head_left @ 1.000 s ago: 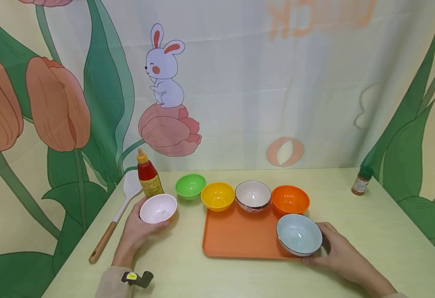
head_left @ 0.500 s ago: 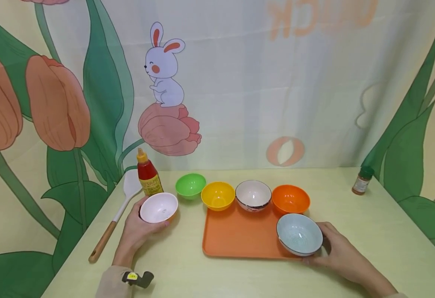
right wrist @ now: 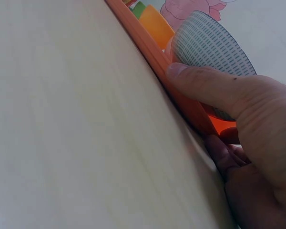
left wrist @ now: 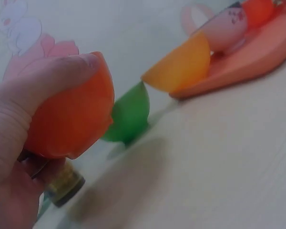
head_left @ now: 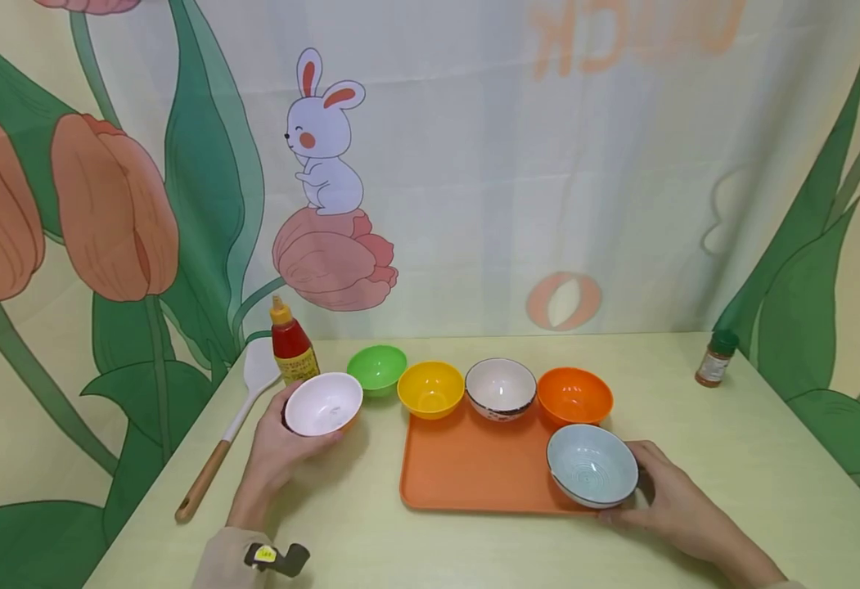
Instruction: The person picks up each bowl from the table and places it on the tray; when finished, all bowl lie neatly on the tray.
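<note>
My left hand (head_left: 278, 454) holds a small bowl (head_left: 324, 402), white inside and orange outside, thumb on its near side. In the left wrist view this bowl (left wrist: 74, 114) is off the table, with a shadow below. At the right, my right hand (head_left: 668, 499) grips the near right corner of an orange tray (head_left: 474, 470). The thumb lies along the tray's rim (right wrist: 152, 52) in the right wrist view, fingers curled at its end. A pale blue bowl (head_left: 592, 465) stands on that corner beside the hand. Yellow (head_left: 431, 389), white (head_left: 501, 388) and orange (head_left: 574, 396) bowls line the tray's far side.
A green bowl (head_left: 376, 370) stands on the table left of the tray. Behind the held bowl is a red sauce bottle (head_left: 294, 348). A spatula (head_left: 234, 421) with a wooden handle lies far left; a green-capped spice jar (head_left: 717, 358) stands back right.
My left hand has raised the white-and-orange bowl a little and moved it slightly right and away from me. My right hand and the tray have stayed in place.
</note>
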